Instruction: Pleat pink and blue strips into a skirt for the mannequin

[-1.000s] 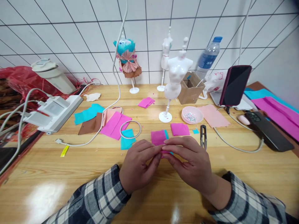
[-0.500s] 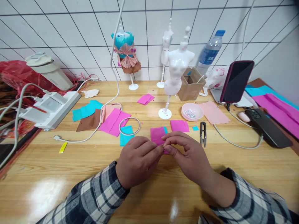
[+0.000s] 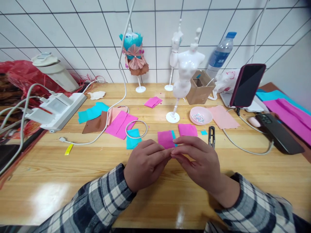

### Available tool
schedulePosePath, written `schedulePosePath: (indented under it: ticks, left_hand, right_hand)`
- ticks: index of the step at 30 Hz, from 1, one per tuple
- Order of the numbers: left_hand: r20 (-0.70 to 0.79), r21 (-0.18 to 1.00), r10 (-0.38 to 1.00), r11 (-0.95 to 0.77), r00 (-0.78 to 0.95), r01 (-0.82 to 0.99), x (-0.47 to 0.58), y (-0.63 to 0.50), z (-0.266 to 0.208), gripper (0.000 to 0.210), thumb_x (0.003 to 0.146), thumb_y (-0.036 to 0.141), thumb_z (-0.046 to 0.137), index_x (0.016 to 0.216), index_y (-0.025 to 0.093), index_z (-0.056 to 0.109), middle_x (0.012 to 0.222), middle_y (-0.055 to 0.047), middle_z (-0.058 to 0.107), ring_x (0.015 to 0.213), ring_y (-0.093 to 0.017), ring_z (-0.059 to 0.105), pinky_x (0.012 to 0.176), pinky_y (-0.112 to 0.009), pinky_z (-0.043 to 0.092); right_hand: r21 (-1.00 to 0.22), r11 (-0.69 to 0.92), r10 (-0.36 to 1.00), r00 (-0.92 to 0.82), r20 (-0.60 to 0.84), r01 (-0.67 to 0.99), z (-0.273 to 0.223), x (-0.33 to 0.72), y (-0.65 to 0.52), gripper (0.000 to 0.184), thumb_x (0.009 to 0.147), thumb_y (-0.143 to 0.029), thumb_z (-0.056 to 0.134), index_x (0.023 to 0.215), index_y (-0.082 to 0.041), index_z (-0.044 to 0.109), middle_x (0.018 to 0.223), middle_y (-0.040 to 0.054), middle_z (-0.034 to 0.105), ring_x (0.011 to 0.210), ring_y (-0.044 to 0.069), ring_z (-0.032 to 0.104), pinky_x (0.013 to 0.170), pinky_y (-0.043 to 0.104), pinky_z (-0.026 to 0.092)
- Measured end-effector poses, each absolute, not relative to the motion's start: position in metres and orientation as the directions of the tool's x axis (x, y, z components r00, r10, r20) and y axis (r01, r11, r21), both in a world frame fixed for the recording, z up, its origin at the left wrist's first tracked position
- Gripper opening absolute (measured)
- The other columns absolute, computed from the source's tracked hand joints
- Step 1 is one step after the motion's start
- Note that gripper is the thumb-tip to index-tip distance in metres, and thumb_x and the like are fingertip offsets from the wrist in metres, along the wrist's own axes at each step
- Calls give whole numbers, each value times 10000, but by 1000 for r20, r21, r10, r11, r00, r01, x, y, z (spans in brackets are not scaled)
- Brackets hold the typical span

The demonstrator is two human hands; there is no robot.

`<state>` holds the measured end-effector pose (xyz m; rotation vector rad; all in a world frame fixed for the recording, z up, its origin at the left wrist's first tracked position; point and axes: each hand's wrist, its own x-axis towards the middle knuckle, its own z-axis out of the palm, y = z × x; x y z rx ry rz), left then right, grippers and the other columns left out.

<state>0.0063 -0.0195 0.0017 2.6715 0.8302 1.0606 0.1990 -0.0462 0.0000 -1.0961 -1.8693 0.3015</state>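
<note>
My left hand (image 3: 147, 165) is closed, its thumb and index finger pressed together at the tips. My right hand (image 3: 200, 161) pinches at the same spot, its fingertips meeting those of the left. Whatever lies between them is too small or hidden to make out. Just beyond the fingertips lies a magenta crepe paper piece (image 3: 166, 139) with a blue strip at its right edge. Another magenta piece (image 3: 188, 130) is behind it, near a tiny blue scrap (image 3: 203, 132). Thread snips (image 3: 212, 136) rest beyond my right hand. A metal ring (image 3: 136, 122) overlaps a blue paper square (image 3: 133, 142).
White mannequins (image 3: 186, 61) stand at the back, one dressed in paper (image 3: 135, 56). A pink bowl (image 3: 200, 116) holds beads. A cardboard box (image 3: 199, 89), propped phone (image 3: 248, 84) and black phone (image 3: 279, 132) are right; a power strip (image 3: 65, 113) and cable (image 3: 97, 139) are left.
The view has shifted slightly. My right fingers have straightened a little, and the magenta bit that showed below the fingertips is out of sight. Both hands remain together.
</note>
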Motion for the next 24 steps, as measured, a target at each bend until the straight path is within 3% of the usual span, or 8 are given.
schedulePosePath:
  ticks: [3, 6, 10, 17, 20, 24]
  left_hand:
    - [577, 309, 531, -845, 621, 436, 7, -18, 1, 119, 915, 164, 583, 995, 171, 670, 781, -15, 693, 701, -138, 564, 658, -283, 480]
    - [567, 245, 506, -857, 650, 454, 6, -17, 2, 115, 917, 172, 580, 983, 186, 673, 786, -9, 690, 714, -147, 560, 678, -293, 483]
    - [581, 211, 475, -872, 661, 442, 5, -16, 3, 175, 902, 147, 592, 1051, 203, 664, 825, -6, 700, 732, -150, 562, 691, -295, 479]
    - [586, 318, 562, -822, 584, 473, -7, -4, 1, 191, 885, 180, 636, 1065, 197, 700, 831, -25, 696, 743, -146, 576, 690, -293, 460]
    - [492, 333, 601, -798, 630, 502, -19, 12, -1, 199, 897, 215, 624, 1071, 226, 720, 892, -40, 702, 809, -166, 584, 744, -324, 453]
    - [310, 420, 631, -762, 711, 493, -28, 30, -10, 164, 915, 275, 605, 937, 220, 759, 918, -42, 712, 849, -175, 599, 804, -351, 435]
  right_hand:
    - [-533, 591, 783, -270, 560, 606, -3, 200, -46, 109, 914, -169, 568, 927, -248, 642, 1170, 70, 686, 1041, 221, 657, 921, 410, 538]
    - [-681, 525, 850, -274, 451, 510, -3, 198, -44, 108, 948, -187, 500, 878, -233, 569, 1283, 88, 616, 1178, 227, 585, 998, 437, 492]
    - [-907, 313, 934, -262, 241, 282, 2, 197, -42, 165, 972, -286, 493, 823, -237, 545, 1312, 61, 593, 1247, 206, 545, 1043, 433, 469]
    - [-999, 35, 971, -240, 24, 39, -4, 205, -36, 160, 876, -380, 666, 789, -249, 698, 1301, 28, 638, 1278, 223, 543, 1022, 415, 483]
    - [-973, 122, 978, -191, 84, 195, -10, 210, -32, 123, 870, -357, 677, 819, -272, 749, 1208, 31, 688, 1174, 225, 608, 988, 429, 494]
    - [-739, 436, 896, -327, 301, 514, -17, 211, -29, 130, 898, -280, 647, 882, -306, 774, 1222, 23, 680, 1135, 227, 584, 1004, 467, 446]
